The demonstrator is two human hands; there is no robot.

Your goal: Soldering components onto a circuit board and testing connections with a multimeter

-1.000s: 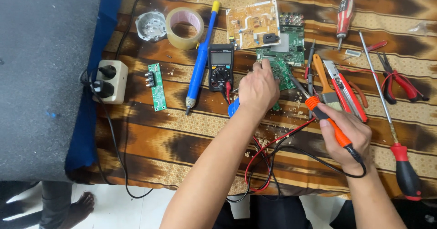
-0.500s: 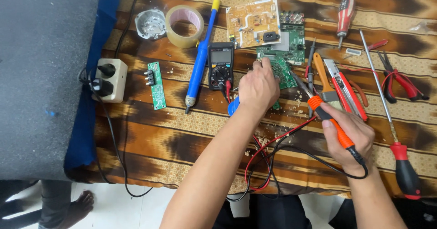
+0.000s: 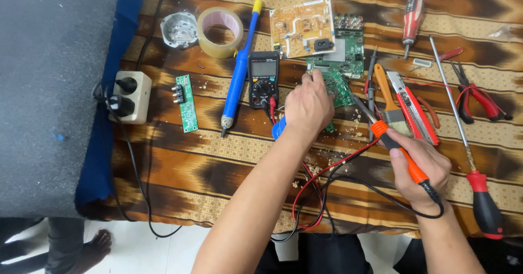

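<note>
Left hand (image 3: 308, 106) is planted on the green printed circuit board (image 3: 339, 83), fingers curled down over its near left edge and pinning it to the brown and tan patterned cloth (image 3: 180, 159); the fingertips sit right on the board, with most of it sticking out past them on the far side. Something blue (image 3: 278, 128) pokes out from under the wrist, can't tell what it is.

Right hand (image 3: 422, 167) is wrapped tight around the orange-handled soldering iron (image 3: 393, 142), held like a pen, with the metal tip angled up toward the green board's near right corner. Can't tell whether the tip actually touches it. The iron's black cord (image 3: 376, 189) loops off the back of the handle.

Everything else, going by the green board: a black digital multimeter (image 3: 263, 79) sits just left of it, its red and black probe leads (image 3: 316, 192) running under the left forearm. A long blue and yellow desoldering pump (image 3: 239, 69) lies further left, then a small narrow green strip board (image 3: 187, 103). A tan circuit board (image 3: 303, 27) lies just beyond it. A flat brush (image 3: 391, 102) and a red utility knife (image 3: 411, 107) lie to its right.
</note>
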